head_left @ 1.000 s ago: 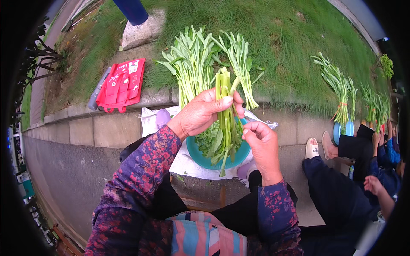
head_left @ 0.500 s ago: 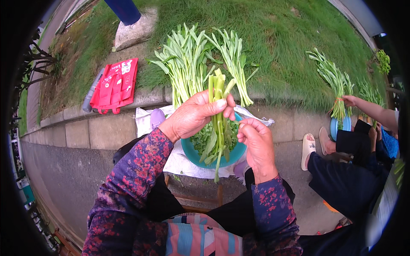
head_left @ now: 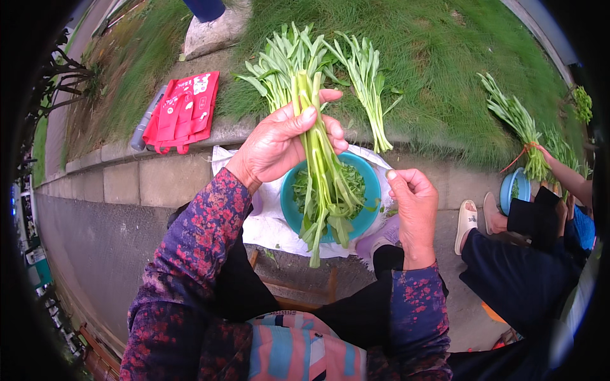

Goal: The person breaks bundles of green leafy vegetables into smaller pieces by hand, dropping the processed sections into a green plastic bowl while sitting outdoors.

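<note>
My left hand [head_left: 283,136] holds a small bunch of leafy green stalks [head_left: 323,174], cut ends up and leaves hanging down. It is over a teal basin [head_left: 366,223] with loose green leaves [head_left: 354,181] in it. To the right of the basin, my right hand [head_left: 416,206] is apart from the bunch, thumb and fingers closed together. Whatever its fingertips may hold is too small to make out. Beyond the basin, a large pile of leafy stalks [head_left: 277,66] and a smaller bunch [head_left: 367,86] lie at the grass edge.
A white sheet [head_left: 270,232] lies under the basin. At the left, a red bag [head_left: 184,114] and a grey cylinder [head_left: 147,120] rest on the kerb. On the right, another person's hand [head_left: 548,159] touches a tied bunch [head_left: 521,124] above a blue basin [head_left: 507,190].
My right hand has pulled away from the bunch to the right. The bunch in my left hand has tilted, its leaves fanning out more. The whole view has shifted slightly.
</note>
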Demonstrator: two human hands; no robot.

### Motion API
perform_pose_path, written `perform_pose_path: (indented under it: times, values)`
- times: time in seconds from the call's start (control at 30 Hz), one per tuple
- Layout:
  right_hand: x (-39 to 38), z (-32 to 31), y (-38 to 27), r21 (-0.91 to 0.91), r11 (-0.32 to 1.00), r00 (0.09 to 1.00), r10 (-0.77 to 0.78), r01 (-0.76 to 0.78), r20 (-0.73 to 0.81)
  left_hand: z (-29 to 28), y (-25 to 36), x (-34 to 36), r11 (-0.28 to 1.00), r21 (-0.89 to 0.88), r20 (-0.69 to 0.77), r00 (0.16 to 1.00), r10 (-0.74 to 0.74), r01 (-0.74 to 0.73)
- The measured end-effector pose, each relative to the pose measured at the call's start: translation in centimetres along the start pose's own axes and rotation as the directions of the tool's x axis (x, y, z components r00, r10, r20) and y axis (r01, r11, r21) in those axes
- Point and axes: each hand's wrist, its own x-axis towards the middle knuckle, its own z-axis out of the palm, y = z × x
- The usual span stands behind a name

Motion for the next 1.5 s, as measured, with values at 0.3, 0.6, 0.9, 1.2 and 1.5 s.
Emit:
perform_pose_path:
  times: [0.3,0.6,0.9,1.2,1.5]
  values:
    - [-0.4,1.8,0.2,-0.060,0.992,0.990,-0.105,0.110,0.095,0.1,-0.9,0.2,0.997,-0.007,0.015,0.997,-0.075,0.075]
    - [-0.1,2.5,-0.3,0.092,0.994,0.995,-0.063,0.056,0.083,0.7,-3.0,1.1,0.993,0.073,-0.006,0.996,-0.094,0.095]
    - [0.3,2.6,-1.2,0.212,0.960,0.979,-0.198,0.182,0.053,2.1,-6.1,1.2,0.933,0.319,-0.114,0.984,-0.137,0.167]
    - [1.3,2.3,-0.6,0.210,0.974,0.996,-0.091,0.087,0.009,3.5,-8.0,1.7,0.893,0.424,-0.059,0.988,-0.141,0.152]
    - [1.8,1.9,-0.2,0.335,0.942,0.998,-0.023,0.000,0.065,2.6,-7.3,1.5,0.942,0.272,0.043,0.975,-0.218,0.198]
